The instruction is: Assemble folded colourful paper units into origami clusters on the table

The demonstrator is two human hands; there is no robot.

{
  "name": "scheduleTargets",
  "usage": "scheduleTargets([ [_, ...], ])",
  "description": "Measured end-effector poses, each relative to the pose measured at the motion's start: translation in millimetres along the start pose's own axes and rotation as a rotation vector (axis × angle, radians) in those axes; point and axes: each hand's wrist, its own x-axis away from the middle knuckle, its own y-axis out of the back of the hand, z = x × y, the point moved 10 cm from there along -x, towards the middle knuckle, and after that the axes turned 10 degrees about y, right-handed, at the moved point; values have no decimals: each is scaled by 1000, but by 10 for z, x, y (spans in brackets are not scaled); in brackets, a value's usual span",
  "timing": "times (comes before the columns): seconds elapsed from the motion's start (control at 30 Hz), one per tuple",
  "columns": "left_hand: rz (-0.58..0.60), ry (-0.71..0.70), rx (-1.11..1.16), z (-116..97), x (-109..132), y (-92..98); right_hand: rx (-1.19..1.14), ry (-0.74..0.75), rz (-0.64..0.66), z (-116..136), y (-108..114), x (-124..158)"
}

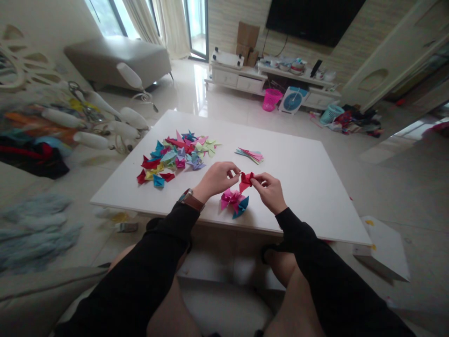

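Paper (pixel 247 179), red and folded, is held above the table (pixel 301 187) between the hands, pinched at its right side by the right hand (pixel 271 191), the nearer one. Its long axis is slanted down and leftward. By the left hand (pixel 217 179) its upper left is nearly met; whether those fingertips are closed on it cannot be told. No brand or writing can be read.

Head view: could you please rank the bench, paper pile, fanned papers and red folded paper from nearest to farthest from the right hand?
1. Red folded paper: in the right hand.
2. Fanned papers: on the table, beyond the hand.
3. Paper pile: the table's left side.
4. Bench: off the table, back left.
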Motion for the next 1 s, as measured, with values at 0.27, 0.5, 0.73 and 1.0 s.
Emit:
scheduleTargets([
  [0.27,63,236,337,326,-72,-126,-210,-47,-107,-93,26,-9],
  [0.5,142,232,365,250,-74,-225,-245,-21,-114,-57,23,0],
  [0.73,93,204,290,257,-78,-185,-280,-23,-111,-77,18,5],
  [1.0,71,174,233,294,-72,-204,-253,14,-112,-112,21,-16],
])
